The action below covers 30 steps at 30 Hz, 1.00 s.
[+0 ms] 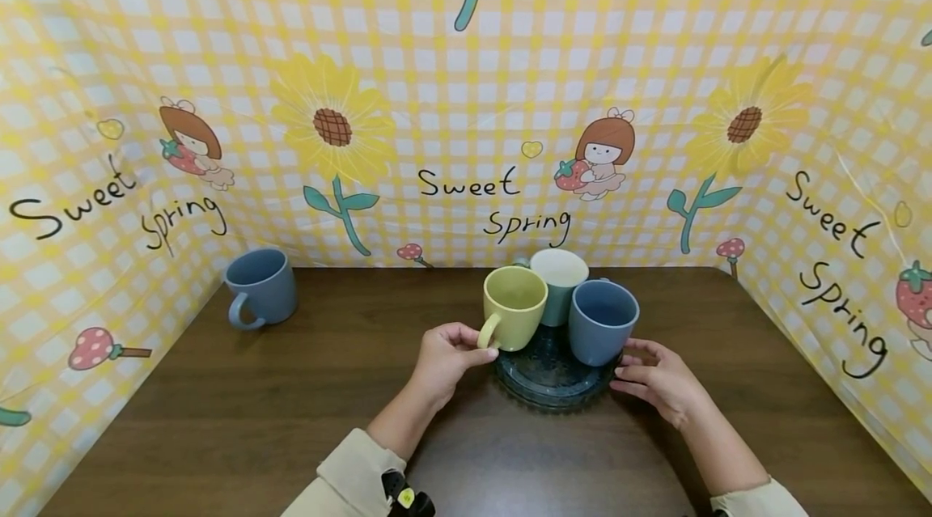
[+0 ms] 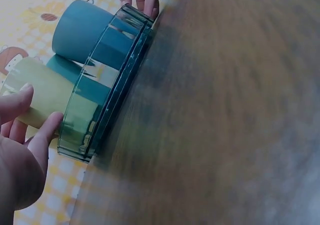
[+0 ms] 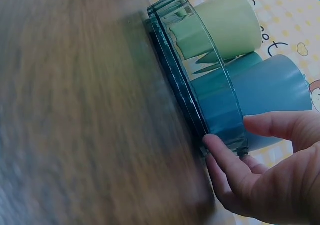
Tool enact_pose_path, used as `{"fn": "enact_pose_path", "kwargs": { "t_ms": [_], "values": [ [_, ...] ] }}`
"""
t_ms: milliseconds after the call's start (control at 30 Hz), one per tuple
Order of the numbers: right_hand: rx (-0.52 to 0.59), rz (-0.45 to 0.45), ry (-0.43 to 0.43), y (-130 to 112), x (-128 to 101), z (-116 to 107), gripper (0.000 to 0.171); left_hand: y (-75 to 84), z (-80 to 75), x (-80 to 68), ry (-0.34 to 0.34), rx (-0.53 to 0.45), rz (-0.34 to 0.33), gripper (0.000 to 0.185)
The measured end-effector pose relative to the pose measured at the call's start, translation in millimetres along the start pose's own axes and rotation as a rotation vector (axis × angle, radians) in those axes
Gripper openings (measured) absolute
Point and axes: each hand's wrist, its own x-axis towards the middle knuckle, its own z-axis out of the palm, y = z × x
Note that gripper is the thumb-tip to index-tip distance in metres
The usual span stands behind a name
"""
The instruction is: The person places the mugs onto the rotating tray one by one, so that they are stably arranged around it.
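A round see-through teal tray point(image 1: 546, 394) with a raised wall stands on the table, bearing three mugs. The yellow mug point(image 1: 515, 319) is at its left, handle pointing left and forward. At the right sits a blue mug point(image 1: 603, 331), and behind them a teal mug point(image 1: 557, 307) with a white inside. My left hand point(image 1: 440, 367) pinches the yellow mug's handle, one fingertip right at the tray wall in the left wrist view. On the opposite side, my right hand point(image 1: 668, 383) holds the tray's wall beside the blue mug, fingers spread over rim and lower edge in the right wrist view.
Another blue mug point(image 1: 271, 290) stands at the table's far left corner, its handle toward the front left. A yellow checked cloth point(image 1: 466, 112) with printed flowers and lettering hangs behind and along both sides of the brown wooden table point(image 1: 328, 387).
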Motion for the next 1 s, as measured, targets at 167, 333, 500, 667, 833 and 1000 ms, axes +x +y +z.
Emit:
{"fn": "enact_pose_path", "kwargs": {
  "t_ms": [167, 333, 500, 667, 833, 1000],
  "values": [
    [0.003, 0.013, -0.001, -2, -2, 2, 0.079, 1.2, 2.2, 0.9, -0.003, 0.082, -0.019, 0.019],
    [0.005, 0.032, 0.0, -2, -5, 4, 0.08, 2.2, 3.0, 2.6, -0.003, 0.175, -0.019, 0.022],
    [0.002, 0.036, 0.016, 0, -6, 7, 0.079, 1.3, 2.7, 6.1, -0.004, 0.224, -0.011, 0.022],
    [-0.004, 0.035, 0.022, 1, -7, 8, 0.078, 0.8, 0.9, 9.5, -0.005, 0.24, -0.009, 0.021],
    [-0.005, 0.031, 0.011, 1, -9, 9, 0.078, 0.7, -1.2, 12.8, -0.007, 0.243, -0.007, 0.019],
    [-0.022, 0.02, 0.022, 1, -10, 6, 0.075, 3.2, -2.6, 16.3, -0.007, 0.237, -0.009, 0.018]
  ]
}}
